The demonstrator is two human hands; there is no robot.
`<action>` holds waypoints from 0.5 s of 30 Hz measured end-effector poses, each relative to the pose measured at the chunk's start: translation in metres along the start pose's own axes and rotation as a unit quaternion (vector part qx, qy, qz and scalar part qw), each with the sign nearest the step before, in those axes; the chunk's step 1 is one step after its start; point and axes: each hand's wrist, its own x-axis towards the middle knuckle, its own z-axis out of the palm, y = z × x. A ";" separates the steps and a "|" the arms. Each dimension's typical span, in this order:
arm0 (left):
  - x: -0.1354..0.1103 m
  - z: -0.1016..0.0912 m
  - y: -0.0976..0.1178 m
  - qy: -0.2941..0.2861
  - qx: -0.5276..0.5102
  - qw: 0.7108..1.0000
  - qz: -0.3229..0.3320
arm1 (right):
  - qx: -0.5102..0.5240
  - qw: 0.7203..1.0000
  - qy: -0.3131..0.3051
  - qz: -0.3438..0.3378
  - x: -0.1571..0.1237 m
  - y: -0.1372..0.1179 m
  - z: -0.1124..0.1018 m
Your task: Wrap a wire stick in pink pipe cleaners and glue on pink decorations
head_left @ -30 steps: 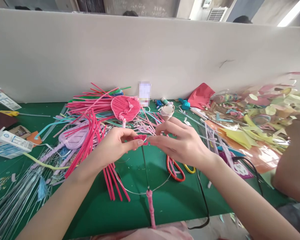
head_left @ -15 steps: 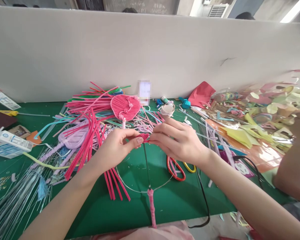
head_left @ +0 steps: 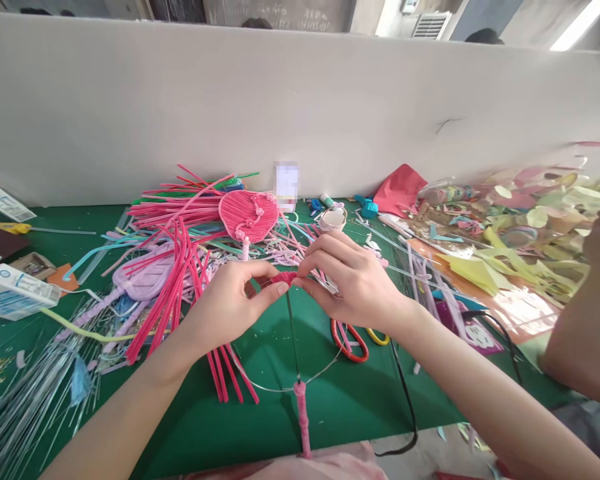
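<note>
My left hand [head_left: 230, 303] and my right hand [head_left: 353, 280] meet over the green table [head_left: 260, 413], both pinching a short pink pipe cleaner piece [head_left: 281, 278] at the top of a thin wire frame [head_left: 293, 333]. The wire runs down to a handle wrapped in pink [head_left: 303, 417] near the table's front edge. Just behind my hands lies a finished pink fan-shaped piece [head_left: 247, 215] on a heap of pink pipe cleaners [head_left: 180, 267]. A lilac fan piece [head_left: 143, 279] lies to the left.
Red-handled scissors [head_left: 350, 340] lie under my right wrist, beside a black cable [head_left: 405, 393]. White cartons [head_left: 15, 290] sit at the left, clear thin rods [head_left: 25, 400] at the lower left. Coloured paper scraps [head_left: 505, 240] cover the right, where another person's arm [head_left: 587, 333] rests. A white partition [head_left: 300, 113] stands behind.
Both hands have drawn slightly closer together and shifted a little left, their fingers working the pink piece on the wire. The other person's arm has shifted a little.
</note>
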 end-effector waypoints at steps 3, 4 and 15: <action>-0.001 -0.001 0.002 -0.004 -0.012 1.000 0.002 | 0.021 0.999 0.009 0.030 -0.002 0.000 0.001; -0.001 -0.001 0.002 -0.004 -0.016 1.000 0.000 | 0.032 0.999 0.013 0.040 -0.003 0.000 0.001; -0.005 -0.003 0.006 -0.020 -0.033 0.999 0.008 | 0.192 0.974 -0.017 0.118 -0.006 0.002 -0.003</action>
